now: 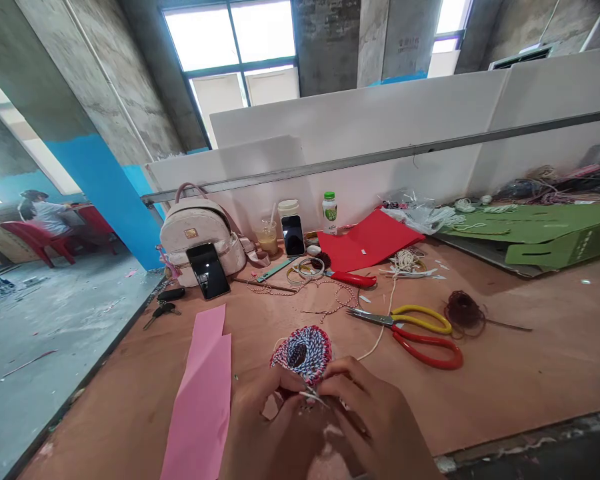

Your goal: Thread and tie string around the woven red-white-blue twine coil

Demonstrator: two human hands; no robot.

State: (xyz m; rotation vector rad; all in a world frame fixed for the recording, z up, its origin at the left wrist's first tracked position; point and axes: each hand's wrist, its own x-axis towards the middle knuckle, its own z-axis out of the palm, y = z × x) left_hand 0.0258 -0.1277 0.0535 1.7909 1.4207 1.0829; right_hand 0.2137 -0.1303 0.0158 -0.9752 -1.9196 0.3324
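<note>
A small round piece woven from blue, white and red cord (pixel 315 350), with a dark hollow in its middle, stands at the near part of the table. My left hand (pixel 273 417) pinches its near edge between thumb and fingers. My right hand (pixel 375 417) is closed at the same edge, fingertips on a thin white cord (pixel 313 397) that crosses between both hands. The exact grip of the right fingertips is partly hidden. Just beyond the right hand lie scissors (pixel 410 327) with one yellow and one red handle, their blades pointing left.
Pink paper (pixel 203 400) lies left of my hands. Farther back are a phone (pixel 207 270), a backpack (pixel 200 230), a bottle (pixel 330 213), red sheet (pixel 370 240) and green box (pixel 540 233). Dark cord (pixel 465 313) lies right. A person (pixel 47 213) sits far left.
</note>
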